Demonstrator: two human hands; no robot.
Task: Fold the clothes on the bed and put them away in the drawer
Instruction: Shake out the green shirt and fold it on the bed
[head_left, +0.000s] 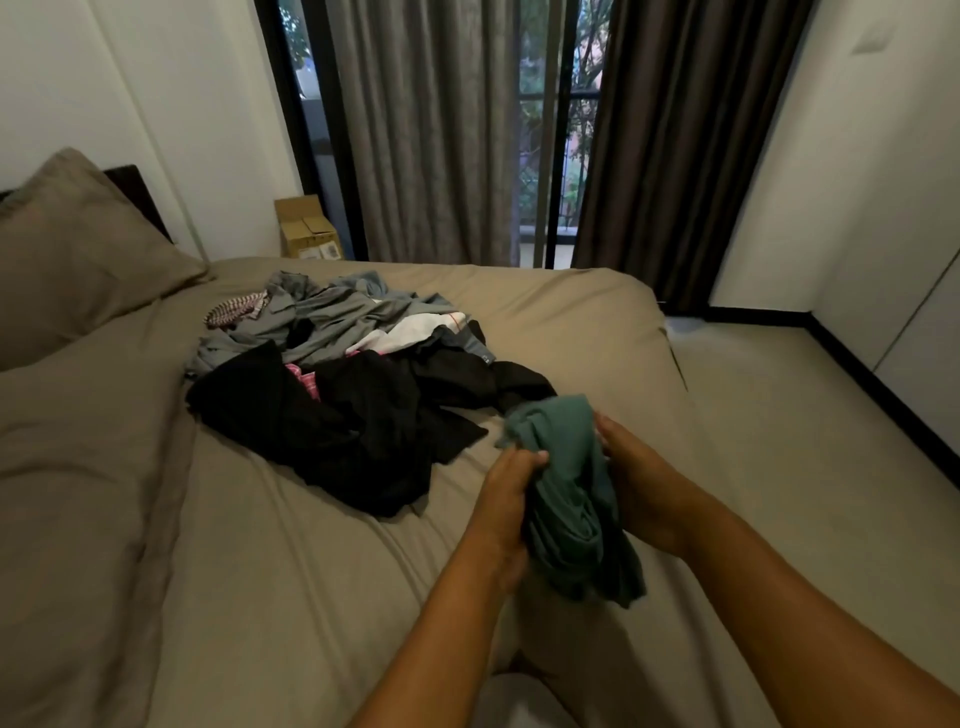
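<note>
**Item 1: left hand** (506, 499). It is reaching in from the lower middle of the frame on a bare forearm. The fingers are curling round the left edge of a bunched teal-green fabric garment (569, 499) and gripping it, with the fingertips pressing into the cloth.

**Item 2: right hand** (641, 480). It is coming in from the lower right corner, the bare forearm running diagonally. The palm is lying against the right side of the garment. The fingers are going behind the cloth, mostly hidden, and clamping it.

**Item 3: teal-green fabric garment.** It is hanging between the two hands at lower centre-right of the frame, over the bed. It is twisting into long vertical folds, with its top bulging above the hands and its frayed-looking lower end trailing down. Whether that end is touching the cover cannot be told.

**Item 4: loose pile of unfolded clothes** (353, 415). It is lying at the centre of the frame, up and left of the hands.
- Black pieces are spreading across the front, and one dark end is reaching just beside the teal garment's top.
- Grey pieces are lying behind them.
- A white piece and pink checked scraps are showing between the two.
- A red-and-white striped piece is sitting at the pile's upper left edge.

**Item 5: wide bed with a taupe fabric cover** (291, 571). It is filling the lower left and centre of the frame and carrying the pile.

**Item 6: taupe pillow** (78, 249). It is leaning at the upper left.
</note>
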